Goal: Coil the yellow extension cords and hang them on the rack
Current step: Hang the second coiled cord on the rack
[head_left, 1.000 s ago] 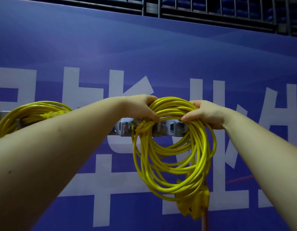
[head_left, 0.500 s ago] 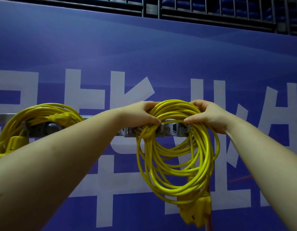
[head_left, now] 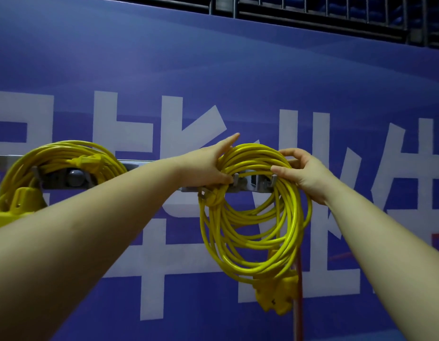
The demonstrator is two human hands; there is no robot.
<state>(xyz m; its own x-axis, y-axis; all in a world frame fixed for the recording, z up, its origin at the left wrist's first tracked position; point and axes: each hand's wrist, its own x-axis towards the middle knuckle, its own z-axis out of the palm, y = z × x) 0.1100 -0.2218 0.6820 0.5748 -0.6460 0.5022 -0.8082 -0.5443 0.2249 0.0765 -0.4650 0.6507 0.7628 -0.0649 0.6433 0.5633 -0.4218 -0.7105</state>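
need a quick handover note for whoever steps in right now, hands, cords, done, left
Left hand: fingers straight, palm against the top left of the right coil, thumb under the strands.
Right hand: fingers loosely curled at the coil's top right; grip unclear.
Right coil: draped over the rack hooks, plug end hanging low.
Left coil: on the rack, untouched.
Done: both cords coiled and up on the rack.
Left: check the right coil sits on its hooks, then let go.

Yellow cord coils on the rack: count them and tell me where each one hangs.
2. One coil hangs at the rack's left end, untouched. The other coil hangs right of centre, between the left hand and right hand. The arms may hide more.
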